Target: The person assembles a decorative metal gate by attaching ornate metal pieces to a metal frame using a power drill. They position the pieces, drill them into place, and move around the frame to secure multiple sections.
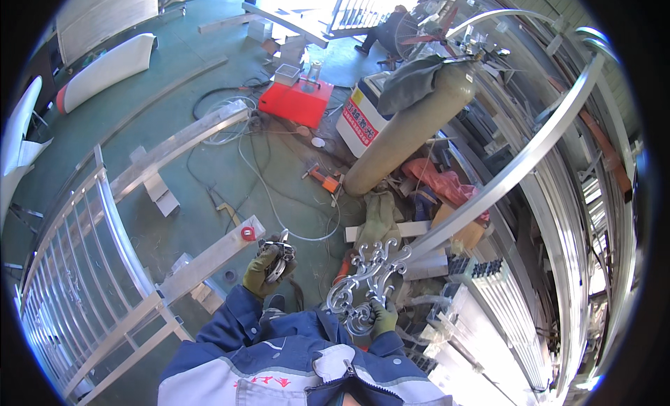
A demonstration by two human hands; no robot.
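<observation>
So, I've got the left hand, gloved, fingers closed around a shiny metal piece; too small and glary to say what it is. Right hand, also gloved, grips the silver scrolls by their lower right part, in front of the body. Main risk, as I judge it: the scrolls have most of their spread outside the glove, so a loose grip could let them twist or drop. Their curls could also snag on the curved tube, whose near end shows right by them. Left side: the beam is just beside that hand, so a careless swing could knock the metal piece or the red roll on its end. Looped hose on the floor ahead could catch a foot.
</observation>
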